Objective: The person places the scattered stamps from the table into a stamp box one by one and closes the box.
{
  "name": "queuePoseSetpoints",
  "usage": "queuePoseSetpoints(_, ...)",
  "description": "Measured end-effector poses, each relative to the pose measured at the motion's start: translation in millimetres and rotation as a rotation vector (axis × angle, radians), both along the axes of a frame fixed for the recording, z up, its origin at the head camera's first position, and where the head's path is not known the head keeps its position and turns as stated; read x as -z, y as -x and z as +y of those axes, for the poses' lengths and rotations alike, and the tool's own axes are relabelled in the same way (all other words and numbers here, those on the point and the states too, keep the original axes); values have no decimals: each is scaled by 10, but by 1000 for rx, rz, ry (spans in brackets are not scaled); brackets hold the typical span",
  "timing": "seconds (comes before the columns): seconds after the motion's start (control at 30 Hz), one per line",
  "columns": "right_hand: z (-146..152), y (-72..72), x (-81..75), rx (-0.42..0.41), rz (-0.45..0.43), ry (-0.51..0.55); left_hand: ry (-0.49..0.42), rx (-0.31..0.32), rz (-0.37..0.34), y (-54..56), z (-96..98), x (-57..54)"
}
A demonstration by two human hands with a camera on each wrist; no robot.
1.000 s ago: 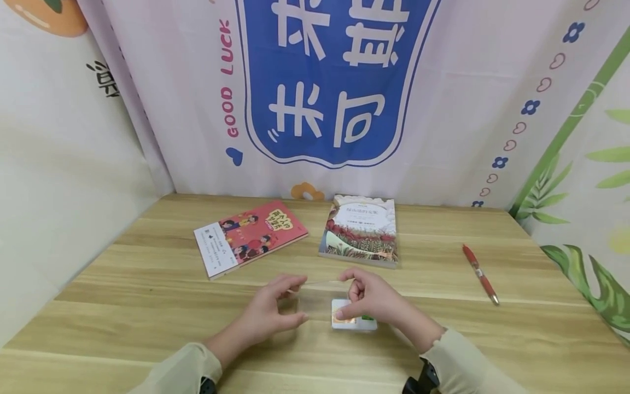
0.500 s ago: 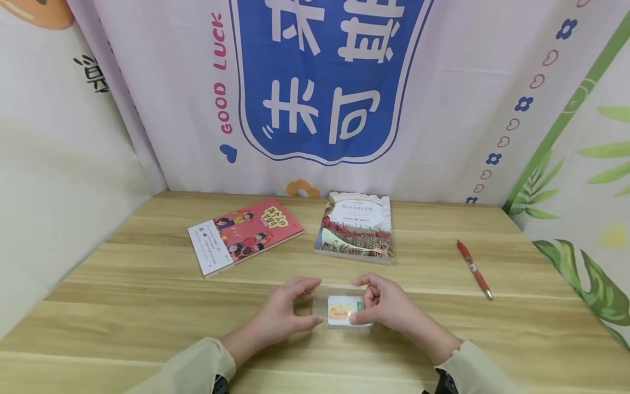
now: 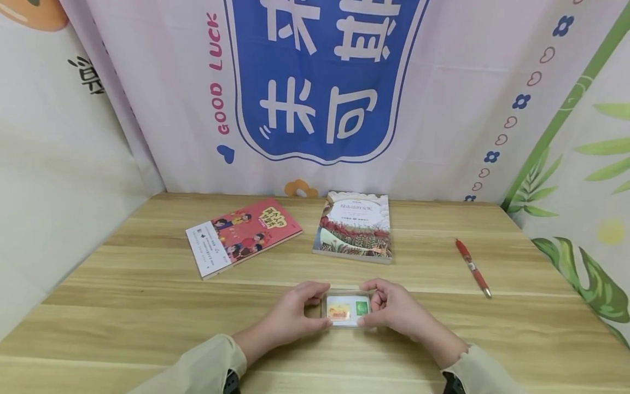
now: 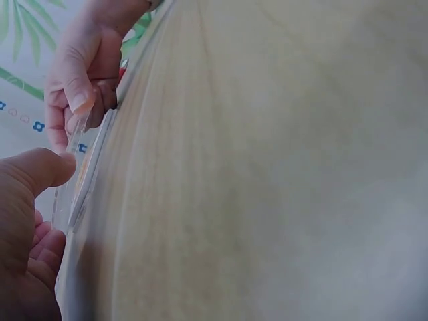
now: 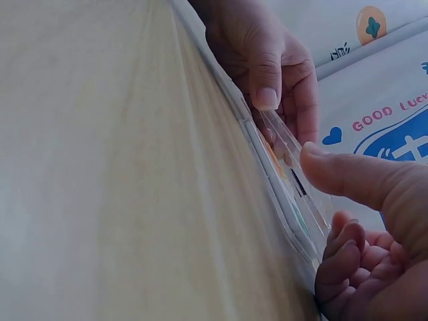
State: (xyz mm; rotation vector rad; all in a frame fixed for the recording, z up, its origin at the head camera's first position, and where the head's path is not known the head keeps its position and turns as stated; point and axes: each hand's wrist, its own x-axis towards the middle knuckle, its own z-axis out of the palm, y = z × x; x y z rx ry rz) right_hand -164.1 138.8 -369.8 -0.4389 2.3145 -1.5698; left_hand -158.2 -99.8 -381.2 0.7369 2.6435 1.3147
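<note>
A white flat case [image 3: 344, 301] with an orange picture and a green one lies on the table near its front. Over it is a clear plastic cover [image 5: 289, 142], tilted a little off the case in the wrist views. My left hand [image 3: 297, 313] grips the cover's left end between thumb and fingers. At the opposite end my right hand [image 3: 401, 311] pinches it, thumb on the near edge and forefinger on the far edge. The right hand's other fingers are curled in, as the right wrist view shows.
Behind the hands lie a red book [image 3: 246, 236] at left and a book with a garden cover [image 3: 353, 227] in the middle. A red pen [image 3: 473, 268] rests at right on the wooden table [image 3: 147, 306]. Printed curtains hang at the back and sides.
The clear cover has come rightward and down until it lines up over the white case, carried by both hands. The left hand has moved right, and the green picture is now uncovered by the right thumb.
</note>
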Motion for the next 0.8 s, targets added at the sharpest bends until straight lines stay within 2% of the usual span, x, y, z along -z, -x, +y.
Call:
queuePoseSetpoints(0.43, 12, -28, 1, 27, 5, -80, 66, 23, -23, 37, 42, 2)
queuePoseSetpoints(0.8, 0, -29, 16, 42, 33, -121, 113, 34, 12, 32, 63, -18)
